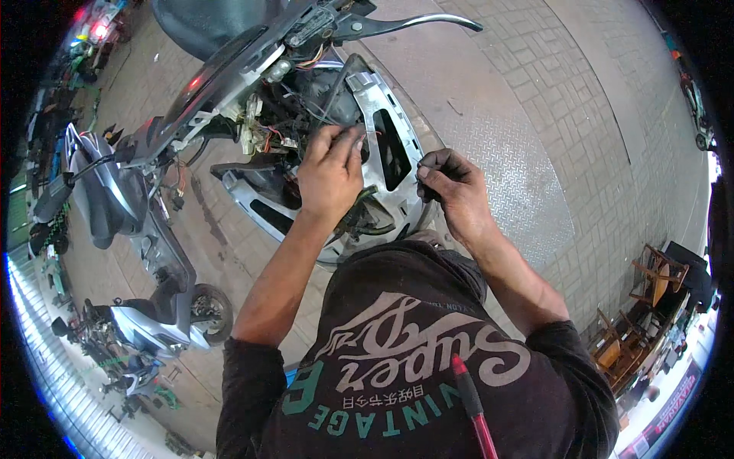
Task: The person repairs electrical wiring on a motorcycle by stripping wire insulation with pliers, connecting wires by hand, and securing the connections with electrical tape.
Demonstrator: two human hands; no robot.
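A silver scooter front panel (394, 126) with long dark openings stands in front of me on a partly stripped scooter. My left hand (330, 174) rests at the panel's inner edge, its fingers bent and pressed together against it, beside the exposed wiring (273, 141). At the panel's outer right edge, my right hand (456, 188) is closed, thumb against curled forefinger. Whatever small dark thing sits in that pinch is too small to make out. Above both hands lie the bare handlebar and its brake lever (417, 22).
To the left stands another scooter (111, 187), with a silver and black one (157, 325) nearer. A metal checker plate (512, 172) lies on the paved floor (577, 99) to the right. Wooden chairs (655, 277) stand far right. A red and black pen (474, 409) hangs at my shirt.
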